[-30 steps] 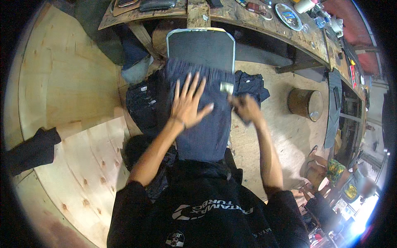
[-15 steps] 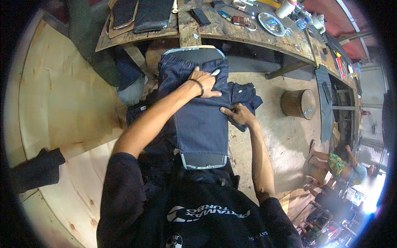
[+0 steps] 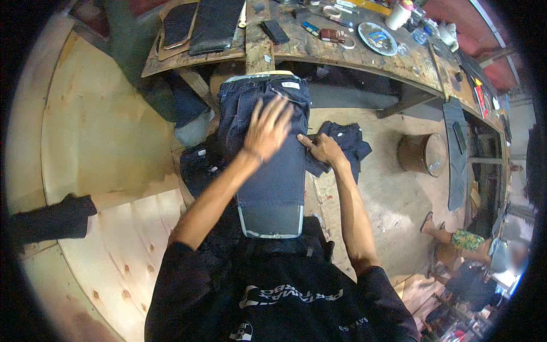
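Observation:
A pair of dark navy denim shorts [image 3: 270,176] is stretched over a flat, pale-edged board [image 3: 270,221], whose near end sticks out past the hem. At the far end lies the waistband, with a white label [image 3: 290,85] on it. My left hand [image 3: 268,128] is spread over the upper part of the shorts, its fingers somewhat blurred by motion; whether it presses the cloth I cannot tell. On the right edge, my right hand [image 3: 323,149] grips the denim, thumb on top and fingers curled below. More dark garments [image 3: 342,142] lie beyond that hand.
Ahead, a worn wooden workbench [image 3: 353,60] carries dark panels [image 3: 216,25], a plate [image 3: 377,39] and a thread cone [image 3: 400,14]. A brown round drum [image 3: 413,154] stands on the floor at right. Plywood [image 3: 97,125] lies left, and a person [image 3: 467,242] is at far right.
My left hand has shifted slightly toward me and left, its fingers now spread. The waistband label shows more fully, and more of the board's near end is bare. The right hand still grips the edge.

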A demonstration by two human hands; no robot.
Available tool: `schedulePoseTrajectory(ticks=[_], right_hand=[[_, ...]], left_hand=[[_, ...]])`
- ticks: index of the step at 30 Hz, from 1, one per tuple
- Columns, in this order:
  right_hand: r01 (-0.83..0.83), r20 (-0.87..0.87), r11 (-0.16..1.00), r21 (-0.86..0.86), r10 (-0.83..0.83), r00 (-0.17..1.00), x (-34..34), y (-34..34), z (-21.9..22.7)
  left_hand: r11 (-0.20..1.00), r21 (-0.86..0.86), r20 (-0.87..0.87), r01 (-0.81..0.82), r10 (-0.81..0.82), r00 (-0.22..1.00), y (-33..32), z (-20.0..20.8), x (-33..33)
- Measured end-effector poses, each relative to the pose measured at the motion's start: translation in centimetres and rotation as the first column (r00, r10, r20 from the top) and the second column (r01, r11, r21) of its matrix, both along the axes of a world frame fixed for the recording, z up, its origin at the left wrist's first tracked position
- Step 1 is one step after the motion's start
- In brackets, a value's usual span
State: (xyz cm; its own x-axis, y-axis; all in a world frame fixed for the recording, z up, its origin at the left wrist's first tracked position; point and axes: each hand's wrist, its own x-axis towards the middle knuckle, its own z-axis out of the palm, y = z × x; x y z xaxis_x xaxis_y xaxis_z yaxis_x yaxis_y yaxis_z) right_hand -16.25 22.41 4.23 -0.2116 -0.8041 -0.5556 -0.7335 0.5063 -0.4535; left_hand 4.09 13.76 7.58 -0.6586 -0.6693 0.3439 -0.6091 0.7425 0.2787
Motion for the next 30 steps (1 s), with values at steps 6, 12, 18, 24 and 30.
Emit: schedulePoseTrajectory(ticks=[6, 12, 18, 24, 30], right_hand=[[-0.010, 0.068, 0.996, -0.087, 0.016, 0.998, -0.1, 0.5, -0.1], [-0.025, 0.095, 1.000, -0.009, 0.026, 0.995, 0.0, 0.5, -1.0], [0.057, -0.266, 0.965, -0.255, -0.127, 0.956, 1.4, -0.2, 4.4], [-0.377, -0.246, 0.793, -0.478, 0.291, 0.924, 14.9, 0.2, 7.7], [-0.513, -0.256, 0.705, -0.490, 0.446, 0.858, 14.7, -1.0, 1.2]], left_hand=[[0.911, 0.066, 0.508, -0.406, 0.320, 0.800, 7.5, -2.0, 13.9], [0.885, 0.186, -0.082, -0.427, 0.447, 0.891, 0.8, 0.7, 15.4], [0.972, 0.080, 0.275, -0.220, 0.191, 0.942, -7.0, -5.4, 3.0], [0.990, 0.090, -0.154, -0.107, 0.120, 0.981, -11.2, -6.2, 3.3], [0.967, 0.227, -0.005, -0.114, 0.118, 0.993, -15.5, -7.1, 0.9]])
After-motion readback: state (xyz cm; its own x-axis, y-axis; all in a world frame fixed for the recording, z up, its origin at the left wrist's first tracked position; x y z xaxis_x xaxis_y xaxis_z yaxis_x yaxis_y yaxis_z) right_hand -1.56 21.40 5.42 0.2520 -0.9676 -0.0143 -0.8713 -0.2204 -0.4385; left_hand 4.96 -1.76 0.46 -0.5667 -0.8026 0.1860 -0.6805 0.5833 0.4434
